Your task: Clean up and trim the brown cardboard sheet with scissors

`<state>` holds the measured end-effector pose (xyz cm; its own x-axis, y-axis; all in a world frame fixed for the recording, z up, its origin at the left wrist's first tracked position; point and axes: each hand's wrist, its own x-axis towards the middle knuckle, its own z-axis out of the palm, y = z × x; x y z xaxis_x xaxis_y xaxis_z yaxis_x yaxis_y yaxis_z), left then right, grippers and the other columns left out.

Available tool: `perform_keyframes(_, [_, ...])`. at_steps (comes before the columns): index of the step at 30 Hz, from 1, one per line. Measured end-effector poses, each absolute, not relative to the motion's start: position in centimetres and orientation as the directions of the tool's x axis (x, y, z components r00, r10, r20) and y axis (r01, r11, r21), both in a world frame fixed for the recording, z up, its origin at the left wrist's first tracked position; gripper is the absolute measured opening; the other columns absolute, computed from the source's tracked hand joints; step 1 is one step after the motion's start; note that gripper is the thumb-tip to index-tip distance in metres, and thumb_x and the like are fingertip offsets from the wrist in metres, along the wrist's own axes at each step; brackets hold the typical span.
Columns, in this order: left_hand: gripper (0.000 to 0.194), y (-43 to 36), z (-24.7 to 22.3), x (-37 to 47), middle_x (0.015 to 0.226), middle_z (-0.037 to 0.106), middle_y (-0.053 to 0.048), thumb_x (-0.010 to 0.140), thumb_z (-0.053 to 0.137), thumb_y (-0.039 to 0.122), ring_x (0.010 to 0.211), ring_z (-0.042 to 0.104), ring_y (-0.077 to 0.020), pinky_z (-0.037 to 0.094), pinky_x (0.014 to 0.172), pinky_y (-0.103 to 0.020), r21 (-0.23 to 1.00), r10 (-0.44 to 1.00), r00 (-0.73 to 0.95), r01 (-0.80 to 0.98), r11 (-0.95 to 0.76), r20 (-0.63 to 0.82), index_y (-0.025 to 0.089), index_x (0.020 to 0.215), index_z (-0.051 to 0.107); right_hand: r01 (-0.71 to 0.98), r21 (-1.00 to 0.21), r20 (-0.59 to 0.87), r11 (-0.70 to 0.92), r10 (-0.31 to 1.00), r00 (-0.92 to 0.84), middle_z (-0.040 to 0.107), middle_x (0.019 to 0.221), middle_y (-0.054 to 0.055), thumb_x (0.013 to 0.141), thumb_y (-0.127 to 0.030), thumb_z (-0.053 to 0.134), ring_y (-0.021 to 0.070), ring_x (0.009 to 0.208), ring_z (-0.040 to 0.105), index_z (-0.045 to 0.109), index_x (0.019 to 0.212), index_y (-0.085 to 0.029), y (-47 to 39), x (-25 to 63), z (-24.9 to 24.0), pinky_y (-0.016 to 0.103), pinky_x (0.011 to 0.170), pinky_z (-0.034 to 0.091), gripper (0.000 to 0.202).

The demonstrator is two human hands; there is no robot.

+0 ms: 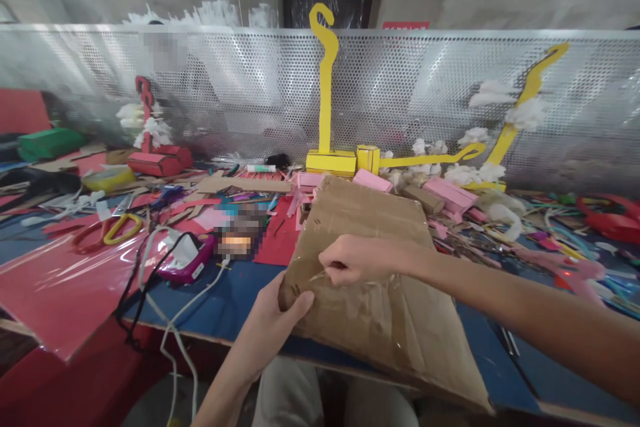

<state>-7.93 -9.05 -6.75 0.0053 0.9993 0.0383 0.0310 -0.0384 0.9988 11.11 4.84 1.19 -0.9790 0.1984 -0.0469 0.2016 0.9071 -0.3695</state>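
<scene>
A large flat piece of brown cardboard (370, 213), with shiny clear tape across it, lies tilted over the front edge of the table. My left hand (283, 310) grips its left edge, thumb on top and fingers hidden underneath. Curled into a fist, my right hand (357, 259) is over the middle of the cardboard. Whatever its fingers may hold is hidden. Small dark pen-like marks show near the cardboard's left edge, close to my left thumb.
Behind stand yellow hook-shaped cardboard pieces (327, 80) on boxes and a red one (147, 117) with white fluff. Scissors (123, 229), a purple tissue pack (190, 260), a white cable (167, 320) and paper scraps cover the left. A perforated metal screen (260, 93) closes the back.
</scene>
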Motion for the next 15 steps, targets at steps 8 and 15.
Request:
perform_keyframes(8, [0.042, -9.2, -7.0, -8.0, 0.117, 0.077, -0.006, 0.087, 0.073, 0.045, 0.110, 0.070, -0.0290, 0.056, 0.092, -0.037, 1.000, 1.000, -0.019, -0.008, -0.014, 0.014, 0.021, 0.121, 0.068, 0.272, -0.403, -0.032, 0.874, 0.284, -0.958, 0.071, 0.096, 0.003, 0.105, -0.030, 0.046, 0.0150, 0.081, 0.064, 0.065, 0.110, -0.017, 4.2, 11.4, 3.5, 0.027, 0.072, 0.046, 0.023])
perform_keyframes(15, [0.039, -9.1, -7.4, -7.9, 0.093, 0.077, -0.005, 0.085, 0.073, 0.049, 0.085, 0.069, -0.0237, 0.053, 0.073, -0.029, 0.997, 0.997, -0.066, 0.078, -0.022, 0.028, 0.015, 0.105, 0.073, 0.071, 0.040, -0.015, 0.997, 0.071, -0.997, 0.067, 0.119, 0.009, 0.102, -0.019, 0.053, 0.0216, 0.107, 0.063, 0.066, 0.128, -0.019, 2.9, 5.9, 3.3, 0.032, 0.085, 0.049, 0.029])
